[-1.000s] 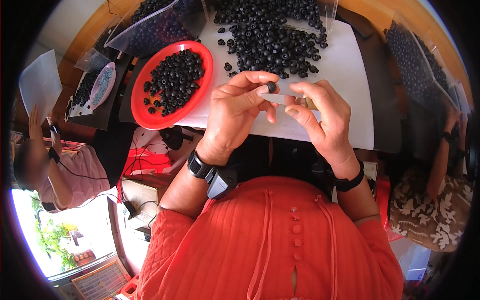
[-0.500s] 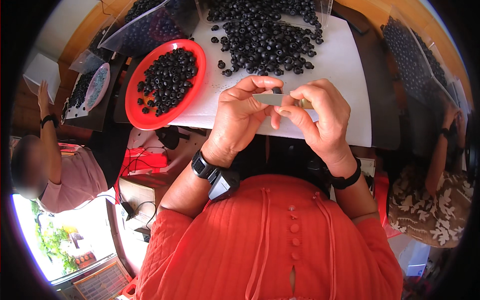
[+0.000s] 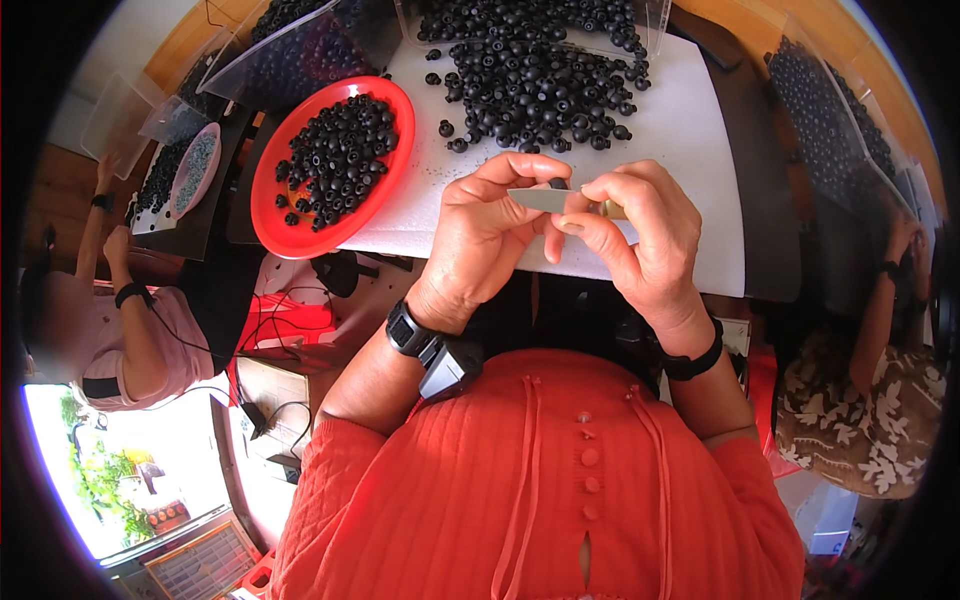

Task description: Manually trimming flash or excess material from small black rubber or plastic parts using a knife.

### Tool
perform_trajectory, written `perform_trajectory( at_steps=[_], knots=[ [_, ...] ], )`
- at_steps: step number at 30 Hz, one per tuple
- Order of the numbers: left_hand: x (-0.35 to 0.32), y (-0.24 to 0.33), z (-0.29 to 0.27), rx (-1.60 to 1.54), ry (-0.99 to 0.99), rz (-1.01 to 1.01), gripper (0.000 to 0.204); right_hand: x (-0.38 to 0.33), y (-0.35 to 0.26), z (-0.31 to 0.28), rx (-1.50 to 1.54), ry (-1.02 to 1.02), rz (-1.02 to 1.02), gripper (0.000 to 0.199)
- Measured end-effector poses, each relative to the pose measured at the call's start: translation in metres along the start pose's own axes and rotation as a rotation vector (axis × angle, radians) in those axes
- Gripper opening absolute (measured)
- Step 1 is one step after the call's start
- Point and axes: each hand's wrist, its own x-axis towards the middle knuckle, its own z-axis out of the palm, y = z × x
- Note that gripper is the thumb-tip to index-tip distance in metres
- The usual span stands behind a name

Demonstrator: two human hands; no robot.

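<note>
Both my hands meet over the near edge of the white work surface. My left hand (image 3: 480,225) is closed, pinching a small black knobbed part (image 3: 557,184) between thumb and forefinger. In my right hand (image 3: 640,225) is a small knife, its short pale blade (image 3: 538,200) pointing left across my left fingertips, close to the black part. My fingers hide most of the knife's handle. Left of my hands stands a red plate (image 3: 268,215) holding many of the same black parts. Beyond my hands lies a loose heap of these parts (image 3: 545,95).
A clear plastic bin (image 3: 655,25) lies behind the heap, spilling parts. Another clear bin (image 3: 300,60) stands behind the red plate. At left, a co-worker (image 3: 150,340) sits near a pink bowl (image 3: 195,170); at right, another person (image 3: 860,420) works beside a clear bin (image 3: 835,110).
My hands hold nearly the same pose, with the blade still at the black part. The co-worker at left has lowered one arm and a second arm has come into view; a clear bin there has tilted.
</note>
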Motion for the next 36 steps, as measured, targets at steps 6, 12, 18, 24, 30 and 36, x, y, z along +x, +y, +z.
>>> perform_trajectory(
  at_steps=[6,12,18,24,30,36],
  knots=[
    [0.0000,-0.0013,0.0007,0.020,0.036,0.015,0.031,-0.0015,0.0001,0.0010,0.026,-0.010,0.025,0.026],
    [-0.0007,-0.0008,0.0007,0.029,0.000,0.009,0.033,-0.0006,-0.0027,0.0005,0.019,-0.002,0.039,0.025],
    [0.0001,-0.0010,-0.0024,0.027,-0.021,0.001,0.034,0.0003,-0.0030,0.0003,0.016,0.004,0.022,0.024],
    [0.0009,-0.0018,-0.0040,-0.019,-0.036,0.005,0.036,0.0009,-0.0033,-0.0002,0.015,-0.003,0.026,0.024],
    [0.0009,-0.0015,-0.0035,-0.007,-0.043,0.010,0.035,-0.0002,-0.0014,0.0011,0.007,0.006,0.006,0.025],
    [0.0008,-0.0008,-0.0008,0.011,-0.050,0.004,0.035,-0.0012,0.0000,0.0019,0.007,0.008,0.003,0.025]
  ],
)
